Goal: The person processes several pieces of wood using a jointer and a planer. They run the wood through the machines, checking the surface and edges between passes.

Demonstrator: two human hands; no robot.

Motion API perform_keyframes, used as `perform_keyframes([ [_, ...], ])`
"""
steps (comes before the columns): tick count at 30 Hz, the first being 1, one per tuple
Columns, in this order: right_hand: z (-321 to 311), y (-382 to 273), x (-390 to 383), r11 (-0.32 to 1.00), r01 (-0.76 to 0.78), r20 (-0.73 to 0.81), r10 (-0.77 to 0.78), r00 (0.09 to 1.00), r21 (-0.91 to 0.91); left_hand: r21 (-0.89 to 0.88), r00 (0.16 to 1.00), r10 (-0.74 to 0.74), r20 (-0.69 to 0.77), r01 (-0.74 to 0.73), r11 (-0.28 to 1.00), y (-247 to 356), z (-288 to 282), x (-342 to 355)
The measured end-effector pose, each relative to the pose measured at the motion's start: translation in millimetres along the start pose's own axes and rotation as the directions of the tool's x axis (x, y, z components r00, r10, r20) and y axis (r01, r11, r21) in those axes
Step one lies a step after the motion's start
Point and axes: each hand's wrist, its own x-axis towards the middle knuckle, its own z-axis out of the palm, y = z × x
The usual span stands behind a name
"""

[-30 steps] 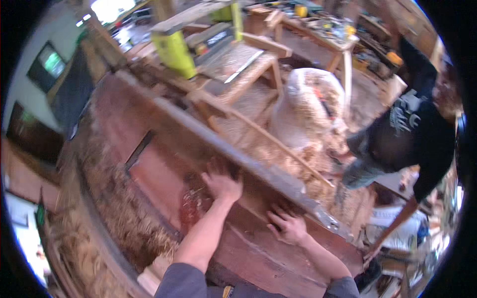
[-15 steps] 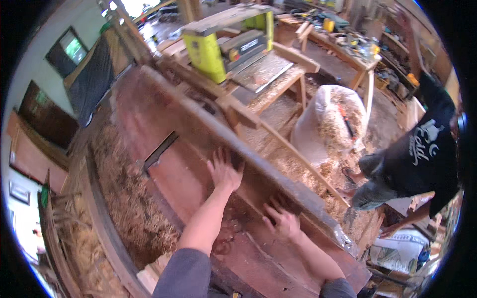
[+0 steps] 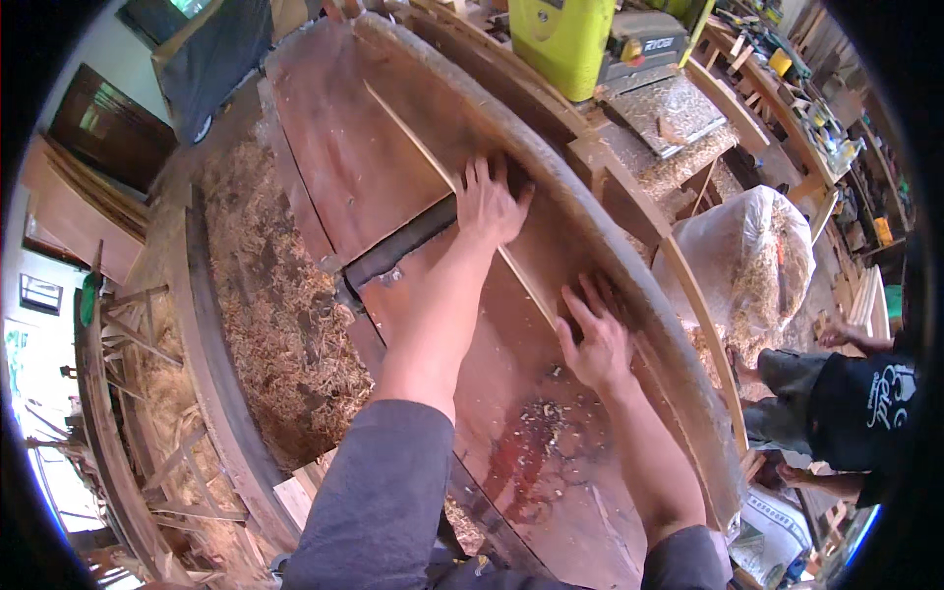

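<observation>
A long reddish-brown curved shell [image 3: 324,162], like part of a boat hull, stretches out before me with a raised, rounded rim along its right side. Inside it a thin pale wooden strip [image 3: 408,135] runs lengthwise at the foot of the curved wall. My left hand [image 3: 489,205] lies palm down across the strip, fingers spread toward the wall. Lower and to the right, my right hand [image 3: 597,339] is also spread flat against the wall, near the strip's closer part. A dark crosswise slot [image 3: 403,246] lies left of my left hand. Neither hand grasps anything visible.
Dark stains and debris [image 3: 546,433] mark the shell's near floor. Beyond the rim stand a yellow-green planer [image 3: 560,44] and a white sack of shavings [image 3: 733,261]. A person [image 3: 836,403] is at the far right. Shavings [image 3: 280,324] cover the ground at left.
My view has turned, so the planer and sack appear farther right. Both hands stay spread on the shell's inner wall. The thin strip shows more plainly, and the other person's arm is lowered.
</observation>
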Motion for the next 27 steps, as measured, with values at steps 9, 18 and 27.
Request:
perform_keyframes([
  [9,67.7,-42.4,140.6,1.0,0.005,-0.037,-0.006,0.999,-0.021,-0.725,0.962,0.129,-0.241,-0.266,0.635,-81.2,-60.7,-71.2],
  [18,122.8,-88.5,241.1,0.999,0.039,-0.056,-0.038,0.998,0.016,-0.632,0.995,0.103,0.009,-0.074,0.771,-123.7,-88.9,-318.1],
  [27,133.6,-87.8,261.6,0.981,0.077,-0.103,-0.096,0.99,-0.178,-0.582,0.978,0.201,0.056,-0.131,0.802,-119.2,-80.5,-320.0],
])
